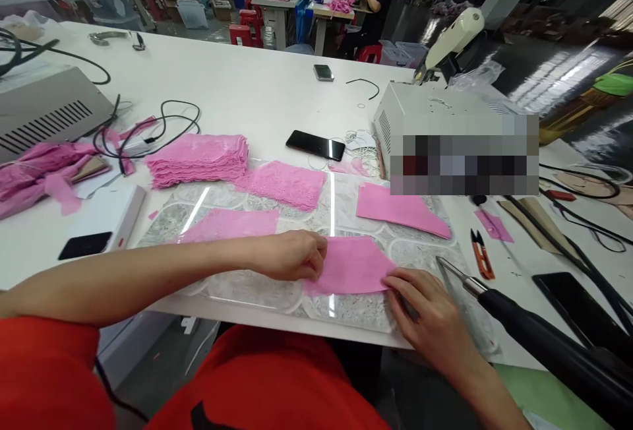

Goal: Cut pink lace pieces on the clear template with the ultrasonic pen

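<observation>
The person is most likely at the step of squaring up a smooth pink piece [353, 265] that lies on the clear patterned mat [262, 293], in front of the body. The left hand [294, 255] has its fingers curled in tightly, the tips gathered at the piece's nine o'clock edge and seemingly pinching it. The right hand [428, 305] nips the corner at three o'clock between thumb and forefinger.

With that piece as the dial's centre and twelve pointing away from the person, more smooth pink cloth [398, 211] lies between one and two o'clock, a textured pink piece [287, 184] at eleven, and a textured stack [200, 159] at ten. A black-handled tool [524, 328] has its metal tip near three.

The next move seems to call for light, even tension, edges aligned, and knuckles clear of that tip.
</observation>
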`<state>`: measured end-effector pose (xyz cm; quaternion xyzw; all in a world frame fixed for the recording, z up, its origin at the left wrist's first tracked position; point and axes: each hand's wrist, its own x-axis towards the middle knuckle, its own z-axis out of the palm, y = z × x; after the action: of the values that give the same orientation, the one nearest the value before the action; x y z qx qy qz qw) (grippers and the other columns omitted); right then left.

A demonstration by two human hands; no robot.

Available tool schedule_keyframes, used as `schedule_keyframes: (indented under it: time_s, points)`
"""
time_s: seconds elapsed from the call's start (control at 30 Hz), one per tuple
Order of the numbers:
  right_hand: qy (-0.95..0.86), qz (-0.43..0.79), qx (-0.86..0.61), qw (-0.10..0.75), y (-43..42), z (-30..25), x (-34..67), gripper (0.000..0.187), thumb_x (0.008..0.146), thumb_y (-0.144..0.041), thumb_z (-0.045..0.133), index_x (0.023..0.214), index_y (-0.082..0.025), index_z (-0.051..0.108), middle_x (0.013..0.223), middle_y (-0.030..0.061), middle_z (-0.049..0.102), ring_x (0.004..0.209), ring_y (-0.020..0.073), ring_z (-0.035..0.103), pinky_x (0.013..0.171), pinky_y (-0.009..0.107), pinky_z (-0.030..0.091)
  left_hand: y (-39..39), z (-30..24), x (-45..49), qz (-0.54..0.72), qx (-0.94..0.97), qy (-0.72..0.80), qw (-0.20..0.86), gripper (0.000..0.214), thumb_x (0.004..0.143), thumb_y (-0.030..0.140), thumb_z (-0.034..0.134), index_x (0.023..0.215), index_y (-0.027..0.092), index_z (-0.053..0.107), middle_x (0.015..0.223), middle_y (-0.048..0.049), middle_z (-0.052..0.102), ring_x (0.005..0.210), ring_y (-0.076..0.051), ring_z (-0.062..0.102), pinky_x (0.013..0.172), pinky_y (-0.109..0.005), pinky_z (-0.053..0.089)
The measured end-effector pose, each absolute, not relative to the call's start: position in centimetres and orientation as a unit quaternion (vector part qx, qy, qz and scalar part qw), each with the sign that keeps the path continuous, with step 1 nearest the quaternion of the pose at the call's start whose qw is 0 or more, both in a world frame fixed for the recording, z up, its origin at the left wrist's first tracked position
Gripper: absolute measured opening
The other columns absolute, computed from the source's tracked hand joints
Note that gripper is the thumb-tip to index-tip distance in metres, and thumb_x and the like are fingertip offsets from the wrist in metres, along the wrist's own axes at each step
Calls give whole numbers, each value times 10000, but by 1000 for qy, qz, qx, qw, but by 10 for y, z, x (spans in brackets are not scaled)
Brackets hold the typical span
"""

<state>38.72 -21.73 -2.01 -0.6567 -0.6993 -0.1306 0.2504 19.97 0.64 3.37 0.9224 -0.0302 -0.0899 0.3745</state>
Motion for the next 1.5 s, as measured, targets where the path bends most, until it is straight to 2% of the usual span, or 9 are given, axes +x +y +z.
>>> schedule_keyframes:
  time_s: [0.37,0.43,0.57,0.7,0.77,0.93,1.03,1.27,1.5]
  points:
    - [-715,-117,-640,255,-224,-20,395,217,868,-171,603,1079,-186,648,989,79,695,925,194,654,849,363,531,5,33,198,-85,918,-2,386,143,774,20,687,696,138,705,843,-22,608,724,-111,571,665,-205,436]
    - [-712,-114,-643,258,-224,-21,395,222,869,-175,601,1083,-205,650,986,70,699,914,191,658,844,366,539,5,35,192,-78,919,-13,387,125,764,30,701,770,154,712,886,-28,618,770,-127,583,688,-212,444]
    - [-707,-111,-649,260,-223,-22,395,230,870,-184,599,1089,-229,653,981,56,707,904,187,666,836,373,550,4,35,177,-48,931,-57,356,288,766,2,668,957,213,715,1004,-53,624,929,-177,588,774,-245,443]
    - [-709,-118,-644,261,-222,-22,395,217,872,-186,602,1081,-214,651,981,62,704,910,188,664,835,368,550,1,29,173,-34,944,-83,319,167,870,87,608,827,206,716,961,-71,628,881,-177,570,775,-269,419]
    - [-713,-124,-640,258,-223,-21,395,213,873,-182,601,1080,-205,650,984,67,701,917,190,661,841,367,549,1,27,174,-41,944,-85,317,193,902,131,585,773,208,707,934,-72,630,854,-175,564,782,-277,416]
    - [-714,-124,-641,251,-223,-22,394,222,880,-179,597,1095,-205,647,1002,70,697,934,197,658,854,378,547,1,24,174,-31,941,-85,326,217,915,141,545,794,192,719,914,-85,644,841,-174,577,782,-273,436]
    - [-712,-116,-644,256,-224,-23,394,233,881,-173,590,1102,-219,648,1012,64,703,940,197,663,867,385,548,2,23,173,-9,937,-78,342,208,905,129,540,818,168,725,912,-87,660,827,-167,588,759,-261,448]
    - [-719,-122,-639,245,-225,-13,397,250,875,-187,592,1121,-208,630,1023,66,716,940,202,673,918,409,532,0,23,174,2,893,7,450,178,823,89,565,772,151,725,864,-61,694,767,-131,597,681,-212,445]
    - [-710,-138,-637,266,-193,2,349,328,846,-297,637,1149,-175,609,1043,110,708,969,236,652,846,399,545,4,14,175,14,878,68,474,164,811,148,529,766,131,686,703,-5,644,638,-95,541,604,-192,400]
